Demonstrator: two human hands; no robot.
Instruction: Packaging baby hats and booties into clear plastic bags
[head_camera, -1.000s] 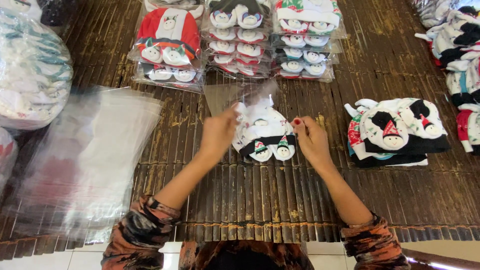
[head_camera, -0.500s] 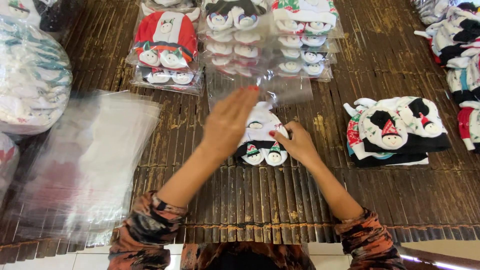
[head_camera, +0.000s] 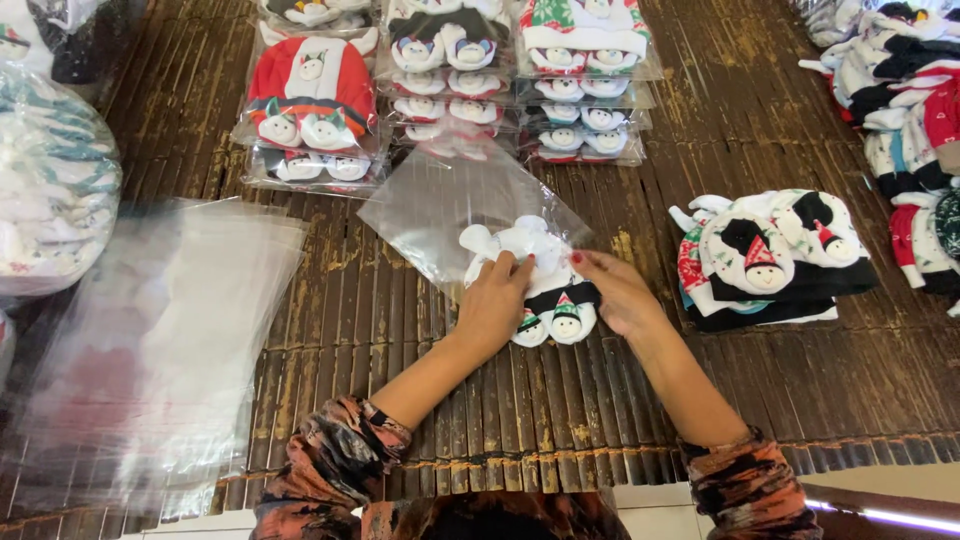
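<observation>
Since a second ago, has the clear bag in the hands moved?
Yes. The clear bag has swung up and left, now reaching the bagged stacks at the top.

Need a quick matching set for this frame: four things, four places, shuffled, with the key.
Things:
1. left hand
2. clear bag
3. stack of empty bags
4. unbagged hat pile

Places:
A. right of the hands
B. on the white hat, centre
C. left side of the mat
D. partly over the white hat, beyond the hands

Pairs: 1-B, 2-D, 3-C, 4-A
</observation>
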